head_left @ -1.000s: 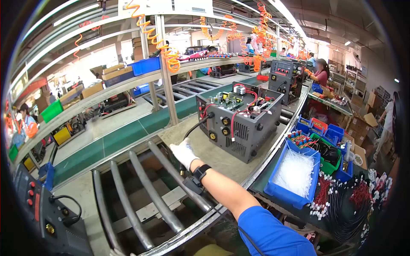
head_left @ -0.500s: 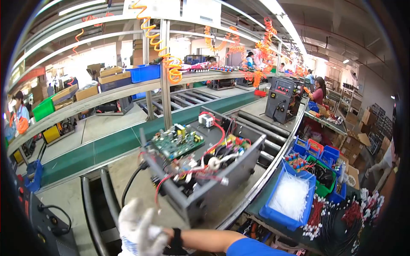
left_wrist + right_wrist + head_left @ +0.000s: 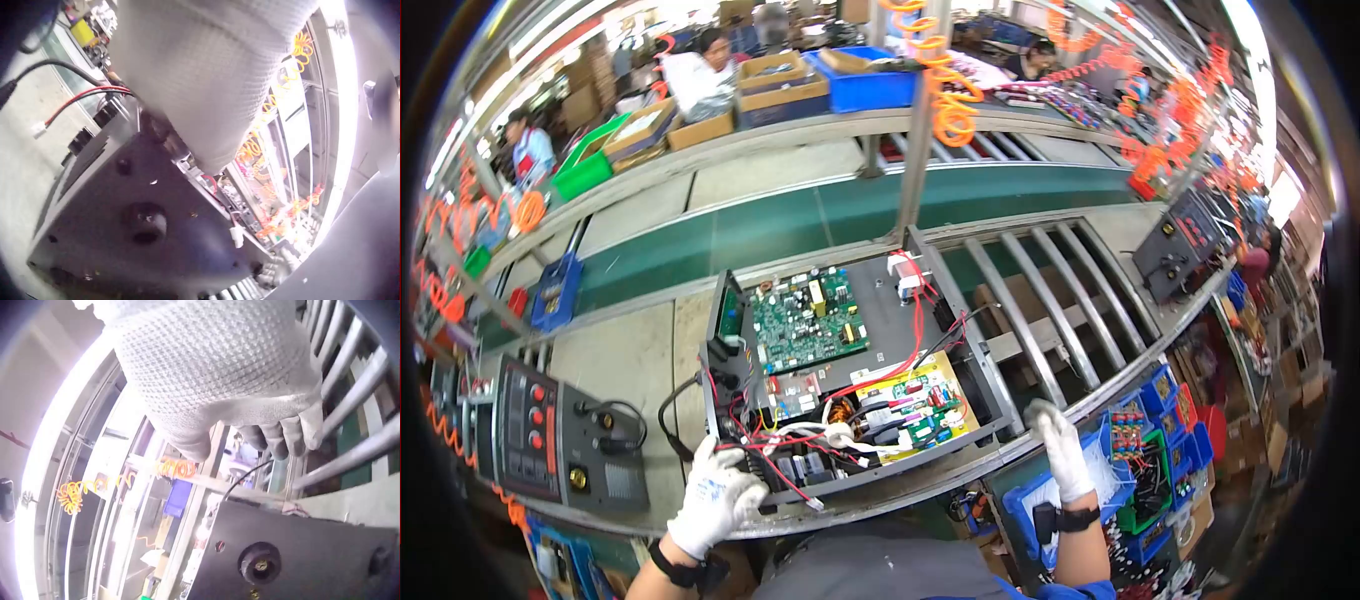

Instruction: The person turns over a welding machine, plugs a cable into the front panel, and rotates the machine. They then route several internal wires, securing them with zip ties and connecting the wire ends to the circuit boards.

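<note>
The left hand [image 3: 712, 500] has its grip closed round the near left corner of the open chassis [image 3: 880, 330] on the tabletop [image 3: 630, 360]. The right hand [image 3: 1060, 455] curls its fingers at the near right corner, but I cannot tell whether its grip holds it. Only the right wrist view shows the panel socket [image 3: 258, 565]. Only the head view shows the circuit board [image 3: 805, 320] beyond.

Bright overhead strip light, blown-out glare in wrist views, heavy fisheye edges, blurred close gloves.

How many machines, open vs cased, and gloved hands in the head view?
open machine chassis: 1
cased machines: 2, the left machine and the far-right machine
gloved hands: 2, the left hand and the right hand
total: 5
</note>
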Demonstrator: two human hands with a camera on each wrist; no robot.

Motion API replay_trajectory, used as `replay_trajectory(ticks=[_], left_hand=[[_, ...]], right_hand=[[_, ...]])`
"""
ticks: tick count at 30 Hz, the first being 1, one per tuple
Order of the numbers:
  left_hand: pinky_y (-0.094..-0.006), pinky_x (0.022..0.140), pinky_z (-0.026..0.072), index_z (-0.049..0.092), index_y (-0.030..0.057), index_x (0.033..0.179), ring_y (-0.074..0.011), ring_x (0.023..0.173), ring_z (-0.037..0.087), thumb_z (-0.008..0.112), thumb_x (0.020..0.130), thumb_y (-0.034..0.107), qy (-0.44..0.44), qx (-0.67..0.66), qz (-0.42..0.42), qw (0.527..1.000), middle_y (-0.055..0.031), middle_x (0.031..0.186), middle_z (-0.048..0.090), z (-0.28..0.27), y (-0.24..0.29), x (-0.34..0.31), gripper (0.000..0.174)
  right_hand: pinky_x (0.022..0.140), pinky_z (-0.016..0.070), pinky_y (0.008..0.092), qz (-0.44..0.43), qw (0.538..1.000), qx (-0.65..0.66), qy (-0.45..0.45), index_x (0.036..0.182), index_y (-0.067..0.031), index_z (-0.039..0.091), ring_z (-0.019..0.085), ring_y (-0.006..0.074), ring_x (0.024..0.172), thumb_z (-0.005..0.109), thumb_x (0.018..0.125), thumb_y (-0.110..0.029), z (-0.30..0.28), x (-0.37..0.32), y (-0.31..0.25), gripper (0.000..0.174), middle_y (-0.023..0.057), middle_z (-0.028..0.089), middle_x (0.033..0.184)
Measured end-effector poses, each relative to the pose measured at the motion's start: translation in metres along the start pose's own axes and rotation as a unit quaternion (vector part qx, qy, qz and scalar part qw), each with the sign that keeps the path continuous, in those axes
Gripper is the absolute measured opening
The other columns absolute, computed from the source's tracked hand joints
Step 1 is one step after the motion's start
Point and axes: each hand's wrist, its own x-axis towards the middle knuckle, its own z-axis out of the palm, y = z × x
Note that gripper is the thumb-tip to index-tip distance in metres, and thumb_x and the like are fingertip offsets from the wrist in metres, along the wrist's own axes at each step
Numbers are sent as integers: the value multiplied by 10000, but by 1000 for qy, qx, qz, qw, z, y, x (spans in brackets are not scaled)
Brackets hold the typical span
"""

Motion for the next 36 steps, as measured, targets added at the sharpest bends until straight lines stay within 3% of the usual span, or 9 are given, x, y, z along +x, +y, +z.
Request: replay_trajectory(ticks=[3,6,15,20,25,28,32,34,36], left_hand=[[-565,1074,292,682,180,679,-274,1027,568,626,747,193,38,44,-34,998,8,771,658,11,4,3,89],[-558,1070,304,682,179,676,-260,1031,560,643,705,181,77,35,-35,996,14,737,646,12,5,-2,48],[-566,1087,289,722,131,722,-242,1029,585,678,681,160,89,-9,-42,995,-23,719,657,9,-10,1,67],[-416,860,453,699,88,837,-255,824,634,682,752,173,39,-87,-48,994,-76,821,662,-38,-18,49,121],[-409,663,455,690,104,893,-274,749,633,613,818,228,-10,-22,32,999,-95,761,633,-18,-23,147,164],[-429,729,517,698,92,1000,-318,814,668,588,855,330,-186,-59,-5,981,-149,853,682,22,-20,194,299],[-416,758,519,703,91,1021,-333,849,671,566,875,409,-352,-71,-39,932,-170,870,689,47,-16,218,376],[-420,753,517,705,85,996,-336,836,670,568,875,405,-331,-91,-71,936,-173,857,686,49,-15,214,369],[-429,741,510,702,74,943,-337,792,667,573,879,394,-263,-126,-125,948,-172,822,679,56,-15,202,352]], right_hand=[[905,463,313,58,988,120,-74,1268,33,525,606,206,1037,555,965,-333,24,53,4,476,163,635,1119],[949,437,318,-18,993,-91,-79,1329,49,468,579,224,1089,628,907,-224,69,52,-44,527,182,612,1188],[978,409,295,-4,995,-19,-103,1329,56,465,561,178,1098,551,860,-42,71,35,-31,486,128,612,1190],[979,417,301,57,982,-2,-182,1378,22,414,540,185,1117,668,882,-243,59,42,-50,617,126,577,1237],[770,499,291,-105,993,-50,31,977,14,650,619,169,845,674,857,-161,51,99,-92,213,79,658,946],[773,496,422,-422,837,-279,-208,1027,-32,644,637,308,872,648,777,-157,94,147,-136,279,130,655,974],[758,474,422,-480,688,-413,-356,1036,-97,672,631,317,891,596,848,-302,127,194,-116,288,91,658,1023],[751,482,411,-369,572,-512,-524,995,-118,684,644,297,870,567,880,-356,136,209,-124,288,88,668,974],[745,485,405,-345,586,-495,-541,972,-115,683,651,285,850,555,891,-370,144,224,-125,297,85,670,927]])
